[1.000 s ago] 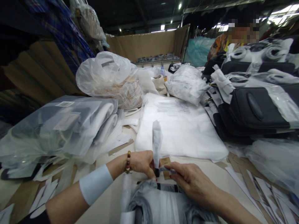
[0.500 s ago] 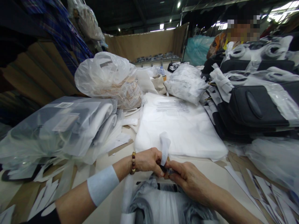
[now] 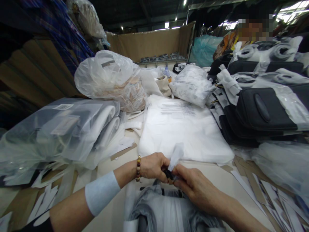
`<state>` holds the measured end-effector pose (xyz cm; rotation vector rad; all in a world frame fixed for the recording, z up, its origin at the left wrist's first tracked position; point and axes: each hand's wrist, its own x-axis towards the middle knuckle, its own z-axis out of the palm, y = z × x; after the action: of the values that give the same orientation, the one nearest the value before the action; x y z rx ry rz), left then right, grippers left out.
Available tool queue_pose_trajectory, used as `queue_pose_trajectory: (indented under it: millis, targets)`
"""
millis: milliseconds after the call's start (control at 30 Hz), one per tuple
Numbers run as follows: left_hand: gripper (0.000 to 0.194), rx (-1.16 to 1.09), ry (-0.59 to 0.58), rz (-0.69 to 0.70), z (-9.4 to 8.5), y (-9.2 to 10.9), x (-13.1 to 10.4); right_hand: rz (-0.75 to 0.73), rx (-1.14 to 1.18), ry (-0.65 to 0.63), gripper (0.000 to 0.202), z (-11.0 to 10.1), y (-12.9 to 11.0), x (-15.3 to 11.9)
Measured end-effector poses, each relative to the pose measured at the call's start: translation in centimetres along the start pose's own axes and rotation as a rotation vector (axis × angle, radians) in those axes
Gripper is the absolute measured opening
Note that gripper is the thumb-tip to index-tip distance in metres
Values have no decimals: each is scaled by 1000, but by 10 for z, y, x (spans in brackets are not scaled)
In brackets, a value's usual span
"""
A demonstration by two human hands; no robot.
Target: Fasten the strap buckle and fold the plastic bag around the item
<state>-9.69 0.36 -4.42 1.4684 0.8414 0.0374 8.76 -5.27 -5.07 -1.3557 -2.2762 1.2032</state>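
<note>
Both hands meet over the near edge of a grey plastic-wrapped bundle [image 3: 172, 209] with rolled sides, low in the view. My left hand [image 3: 154, 166], with a beaded bracelet at its wrist, is closed on a small black piece [image 3: 168, 174], perhaps a strap end. Close beside it, my right hand [image 3: 193, 183] pinches thumb against forefinger at the base of a translucent white strip [image 3: 176, 156], which sticks up between the hands. The fingers partly hide the spot where strip and black piece meet.
Beyond the hands lies a stack of white plastic bags [image 3: 183, 129]. Black bags [image 3: 265, 109] are piled at right, wrapped bundles [image 3: 65, 125] at left. Card and paper strips [image 3: 272, 196] litter the right side. A person in a patterned sleeve [image 3: 224, 43] is at back right.
The white strip has tipped from nearly upright toward the right. More of the black piece shows between the fingers. Both hands stay in almost the same place.
</note>
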Motion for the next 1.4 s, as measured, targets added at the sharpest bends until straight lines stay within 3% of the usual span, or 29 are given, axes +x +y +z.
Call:
queue_pose_trajectory:
  millis: [167,300,467,633,700,800,933,1167,1300,1400]
  targets:
    - [21,-96,-25,6,9,4,12,-15,-37,16,11,1,-1,-2]
    - [22,-183,-105,48,8,10,6,-14,8,8,11,-19,-1,-9]
    - [32,-199,-72,49,7,18,-8,-3,336,-4,26,-44,24,-12]
    - [24,-310,-85,77,15,33,-22,-105,805,-197,31,-26,33,-3]
    - [22,-320,-98,83,19,41,-30,-149,868,-243,32,-18,30,0]
    - [22,-292,-75,101,22,51,-40,-112,748,-273,32,-15,24,1]
    - [27,-270,-32,138,24,56,-51,-49,577,-334,33,-28,17,-8]
    - [37,-74,-9,171,29,65,-72,-180,393,-343,30,-47,-6,-31]
    - [40,-8,1,200,31,70,-82,-26,428,-344,29,-45,-7,-37]
    - [38,-45,15,206,31,69,-83,140,595,-380,33,-36,2,-40]
